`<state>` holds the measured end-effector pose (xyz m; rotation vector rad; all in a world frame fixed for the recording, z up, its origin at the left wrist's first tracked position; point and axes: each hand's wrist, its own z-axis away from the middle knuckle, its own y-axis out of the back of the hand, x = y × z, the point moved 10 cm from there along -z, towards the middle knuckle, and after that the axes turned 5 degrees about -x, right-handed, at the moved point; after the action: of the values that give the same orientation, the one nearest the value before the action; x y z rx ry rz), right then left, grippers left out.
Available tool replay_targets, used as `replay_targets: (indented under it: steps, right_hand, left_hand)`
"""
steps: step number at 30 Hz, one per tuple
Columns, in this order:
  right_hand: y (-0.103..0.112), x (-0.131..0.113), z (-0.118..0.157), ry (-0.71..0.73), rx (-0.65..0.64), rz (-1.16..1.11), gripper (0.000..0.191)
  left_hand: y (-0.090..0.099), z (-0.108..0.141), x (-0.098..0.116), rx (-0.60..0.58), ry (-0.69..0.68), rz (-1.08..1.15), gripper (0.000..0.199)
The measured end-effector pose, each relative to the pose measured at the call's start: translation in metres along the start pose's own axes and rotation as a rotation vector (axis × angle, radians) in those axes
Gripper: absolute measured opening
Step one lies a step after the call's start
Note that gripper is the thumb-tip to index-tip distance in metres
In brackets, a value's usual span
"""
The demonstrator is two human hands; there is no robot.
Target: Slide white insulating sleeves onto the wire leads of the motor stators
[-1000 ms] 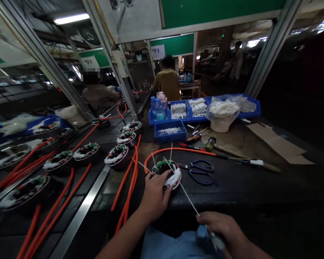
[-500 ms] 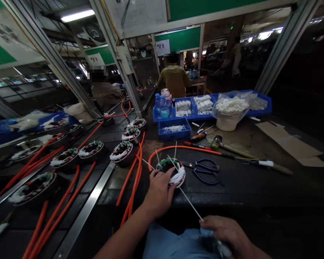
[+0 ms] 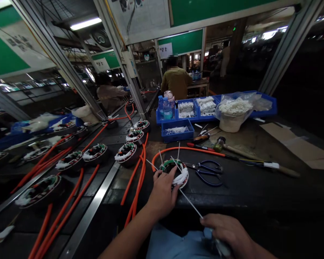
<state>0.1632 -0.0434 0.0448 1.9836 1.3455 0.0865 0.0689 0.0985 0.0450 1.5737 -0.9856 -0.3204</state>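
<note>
A round motor stator [image 3: 181, 178], with white wrapping, green inner parts and an orange cable, lies near the bench's front edge. My left hand [image 3: 164, 189] is closed on its near left side, fingers over the rim. Several thin white cable ties stick up and outward from the ring. One cable tie [image 3: 191, 203] runs taut from the near edge down to my right hand [image 3: 225, 230], whose fingers pinch its end. Below that hand is a grey-blue thing I cannot make out clearly. Blue-handled scissors [image 3: 209, 172] lie just right of the stator.
Behind are a small blue bin [image 3: 177, 131] of cable ties, blue trays [image 3: 187, 114] of white tubes and a bagged tub [image 3: 229, 122]. A mallet [image 3: 220, 144] lies right. More stators [image 3: 126, 154] with orange cables [image 3: 140, 172] line the left. Co-workers [image 3: 176, 82] sit beyond.
The whole view has shifted slightly, so the scene sits a little further right. Both hands keep nearly the same hold, with the cable tie still stretched between the stator and my right hand.
</note>
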Motion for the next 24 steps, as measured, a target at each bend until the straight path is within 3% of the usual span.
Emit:
replay_targets:
  steps: [4, 9, 13, 18, 21, 24]
  right_hand:
    - [0.004, 0.001, 0.013, -0.051, 0.025, 0.005, 0.030]
    - [0.000, 0.004, 0.006, -0.153, -0.055, -0.005, 0.027]
    - [0.007, -0.004, 0.002, -0.057, 0.009, -0.036, 0.030]
    - [0.004, 0.001, 0.012, -0.056, 0.032, -0.079, 0.030]
    - [-0.012, 0.014, 0.010, -0.098, -0.024, -0.087, 0.032]
    - [-0.035, 0.046, -0.007, -0.255, -0.108, -0.127, 0.033]
  left_hand:
    - [0.000, -0.001, 0.000, -0.002, -0.002, -0.002, 0.054]
    - [0.000, -0.001, -0.001, -0.021, 0.004, -0.001, 0.055]
    - [0.001, -0.001, 0.002, -0.021, -0.005, -0.002, 0.052]
    - [0.000, -0.002, 0.002, -0.040, 0.011, -0.016, 0.053]
    - [-0.004, -0.002, 0.001, -0.070, 0.030, -0.035, 0.059]
    - [0.001, 0.000, -0.002, 0.026, 0.061, 0.068, 0.070]
